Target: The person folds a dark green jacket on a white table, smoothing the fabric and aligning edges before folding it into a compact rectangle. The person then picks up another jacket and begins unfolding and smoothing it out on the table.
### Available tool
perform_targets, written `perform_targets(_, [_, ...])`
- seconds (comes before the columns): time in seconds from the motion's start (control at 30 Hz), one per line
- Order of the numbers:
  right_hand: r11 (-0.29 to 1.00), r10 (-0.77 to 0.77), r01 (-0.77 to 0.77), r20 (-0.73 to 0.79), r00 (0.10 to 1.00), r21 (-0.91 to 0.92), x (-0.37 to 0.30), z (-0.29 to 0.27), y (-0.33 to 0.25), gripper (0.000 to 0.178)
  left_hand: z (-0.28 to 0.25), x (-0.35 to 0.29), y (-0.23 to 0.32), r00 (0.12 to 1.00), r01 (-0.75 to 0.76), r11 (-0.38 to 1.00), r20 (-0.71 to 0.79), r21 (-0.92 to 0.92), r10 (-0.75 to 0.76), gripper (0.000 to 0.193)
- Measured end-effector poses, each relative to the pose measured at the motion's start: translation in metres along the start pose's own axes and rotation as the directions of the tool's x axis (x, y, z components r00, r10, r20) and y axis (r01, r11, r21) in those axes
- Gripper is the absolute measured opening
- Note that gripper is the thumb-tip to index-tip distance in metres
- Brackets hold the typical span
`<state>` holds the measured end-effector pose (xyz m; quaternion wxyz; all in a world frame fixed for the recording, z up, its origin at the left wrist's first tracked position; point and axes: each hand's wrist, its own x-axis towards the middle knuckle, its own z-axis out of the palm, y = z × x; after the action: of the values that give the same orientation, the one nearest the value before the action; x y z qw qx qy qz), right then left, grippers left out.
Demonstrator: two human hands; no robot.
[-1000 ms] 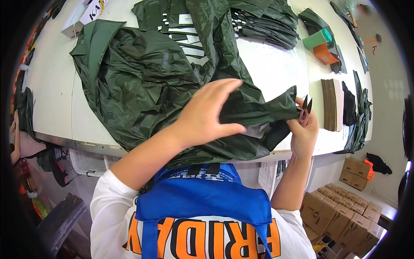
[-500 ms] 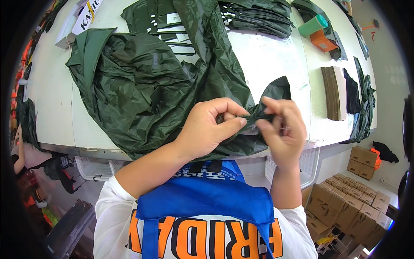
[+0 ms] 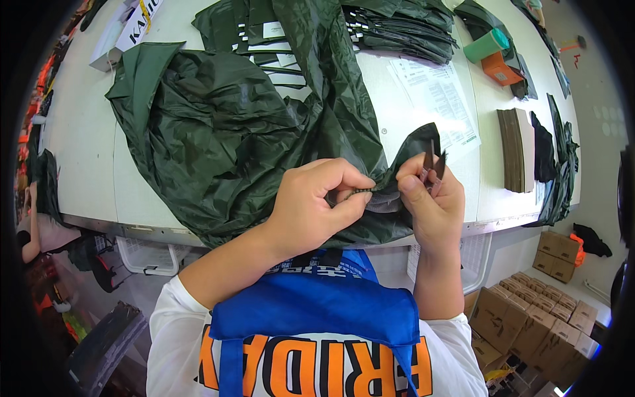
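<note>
A large, crumpled sheet of thin dark green camouflage fabric (image 3: 218, 132), apparently part of a garment, spreads over the near table. My left hand (image 3: 314, 198) pinches a narrow edge of it between thumb and bent forefinger. Close on its right, my right hand (image 3: 433, 208) grips a raised piece of the same fabric with thumb and forefinger. Tucked in that hand is a small pair of thread snips (image 3: 430, 159), its blades pointing up and away from the cloth. Between the hands the edge looks gathered; the finer detail is too small to make out.
Folded dark green pieces (image 3: 400, 36) lie stacked at the back, with printed sheets (image 3: 446, 99) beside them. To the right are a green cup (image 3: 486, 45), an orange box (image 3: 501, 69) and a cardboard stack (image 3: 512, 149). Cartons (image 3: 529, 317) stand lower right; another person (image 3: 49, 228) is at left.
My right hand has turned and settled from a blur onto the fabric, and the snips' blades now show. My left hand keeps its pinch, shifted slightly left.
</note>
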<state>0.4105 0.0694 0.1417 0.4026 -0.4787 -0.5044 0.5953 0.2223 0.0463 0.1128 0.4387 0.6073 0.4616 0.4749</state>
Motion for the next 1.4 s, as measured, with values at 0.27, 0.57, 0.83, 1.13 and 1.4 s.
perform_targets(0.27, [0.688,-0.367,0.477,0.304,0.879,-0.547,-0.005,-0.003,-0.017,0.044,-0.002,0.0,-0.003,0.928,-0.367,0.892,0.041,0.265,0.37,0.021])
perform_targets(0.57, [0.687,-0.554,0.541,0.132,0.822,-0.485,-0.009,-0.005,0.006,0.021,-0.001,-0.003,-0.013,0.769,-0.605,0.686,0.073,0.404,0.635,0.014])
perform_targets(0.83, [0.741,-0.569,0.512,0.0,0.822,-0.435,-0.032,-0.003,0.024,0.033,0.002,-0.003,-0.008,0.801,-0.558,0.76,-0.026,0.333,0.599,0.029])
perform_targets(1.13, [0.589,-0.564,0.428,0.031,0.826,-0.685,-0.034,0.003,0.014,0.032,0.004,-0.003,-0.01,0.809,-0.54,0.78,-0.06,0.318,0.585,0.029])
perform_targets(1.4, [0.549,-0.555,0.392,0.029,0.831,-0.738,-0.046,0.0,0.007,0.034,0.001,-0.005,-0.014,0.697,-0.664,0.595,0.086,0.452,0.712,0.014])
